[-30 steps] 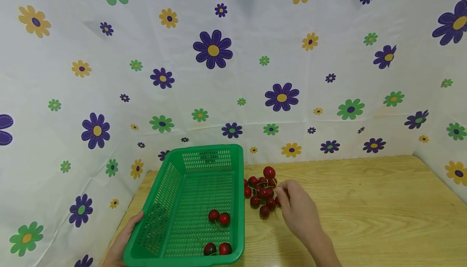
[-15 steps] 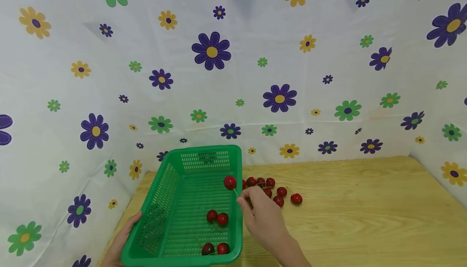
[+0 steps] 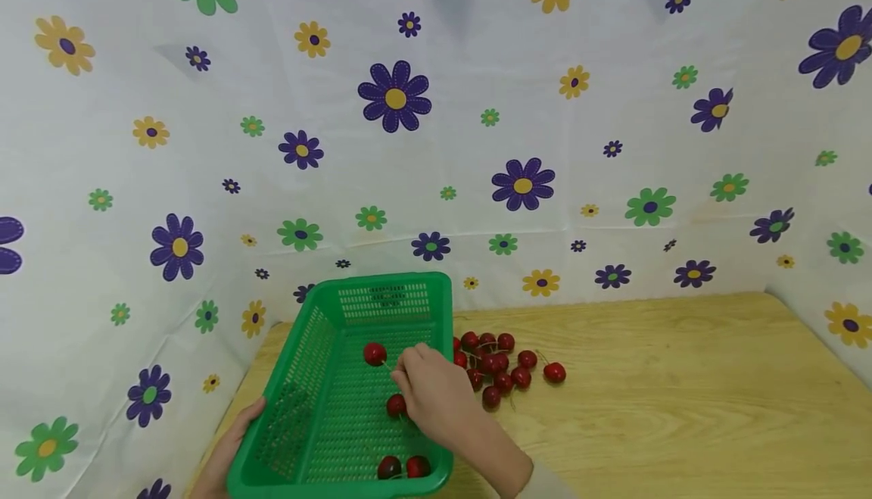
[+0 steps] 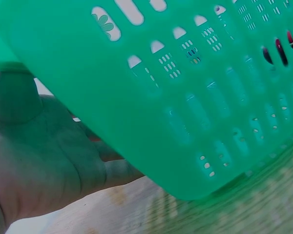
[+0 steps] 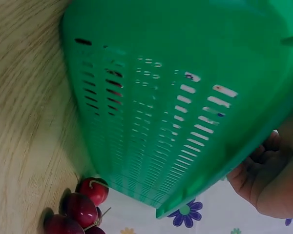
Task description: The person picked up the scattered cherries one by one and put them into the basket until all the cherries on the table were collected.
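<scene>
Over the green plastic basket (image 3: 446, 378), my right hand (image 3: 436, 397) pinches the stem of a red cherry (image 3: 375, 353), which sticks out to the left of the fingertips. My left hand (image 3: 232, 446) rests against the outside of the basket's left wall; in the left wrist view its fingers (image 4: 119, 171) reach out along that wall, with the thumb up at the rim. Inside the basket a dark cherry (image 3: 396, 406) lies partly behind my right hand, and a pair of cherries (image 3: 390, 467) sits near the front. The right wrist view shows my right hand (image 5: 278, 180) beyond the rim.
Just right of the basket, a heap of cherries (image 3: 492, 363) with stems lies on the wooden table (image 3: 668, 400). One cherry (image 3: 554, 372) sits slightly apart at its right. A white flowered cloth (image 3: 463, 52) hangs behind and at both sides.
My right hand has carried the cherry by its stem leftward from the heap, across the basket's right rim and over the inside. The left hand and the basket have stayed in place.
</scene>
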The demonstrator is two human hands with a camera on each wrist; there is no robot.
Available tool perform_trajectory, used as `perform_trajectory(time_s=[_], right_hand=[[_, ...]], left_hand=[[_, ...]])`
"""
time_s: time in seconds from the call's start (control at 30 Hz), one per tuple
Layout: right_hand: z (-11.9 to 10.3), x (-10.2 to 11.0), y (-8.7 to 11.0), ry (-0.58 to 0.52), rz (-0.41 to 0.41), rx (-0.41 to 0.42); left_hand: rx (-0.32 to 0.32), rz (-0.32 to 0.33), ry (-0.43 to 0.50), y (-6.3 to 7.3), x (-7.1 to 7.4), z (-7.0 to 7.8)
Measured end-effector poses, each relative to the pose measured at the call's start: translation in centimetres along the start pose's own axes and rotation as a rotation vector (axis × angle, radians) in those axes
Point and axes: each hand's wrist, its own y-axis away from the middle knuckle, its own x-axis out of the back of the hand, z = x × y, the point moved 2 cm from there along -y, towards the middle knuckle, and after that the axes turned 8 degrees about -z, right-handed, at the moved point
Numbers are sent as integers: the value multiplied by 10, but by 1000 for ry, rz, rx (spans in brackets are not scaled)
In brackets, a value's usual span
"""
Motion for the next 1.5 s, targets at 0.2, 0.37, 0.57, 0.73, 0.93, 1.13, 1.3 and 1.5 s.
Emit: perform_trajectory(time_s=[0.2,0.37,0.57,0.73,0.93,1.13,1.3,1.5], right_hand=[[4,-8,-15,114,-71,-16],[6,-16,-22,191,-106,-55],[9,-27,-25,301,-125,-79],[9,-34,-25,385,-151,-76],[7,-38,-25,478,-203,-53],[7,-43,-24,521,-214,-31],[7,-46,-22,515,-202,-16],[9,-47,-22,493,-200,-23]], left_hand=[[10,44,-30,-2,1,-1],[-1,-10,-7,-3,-1,-2],[18,25,-10,-5,-2,-2],[13,-9,0,-4,-4,-1],[18,-87,9,-2,-6,1],[24,-140,-34,-1,-5,-1],[11,-169,-40,-1,-3,-5],[-2,-128,-52,-2,1,-7]])
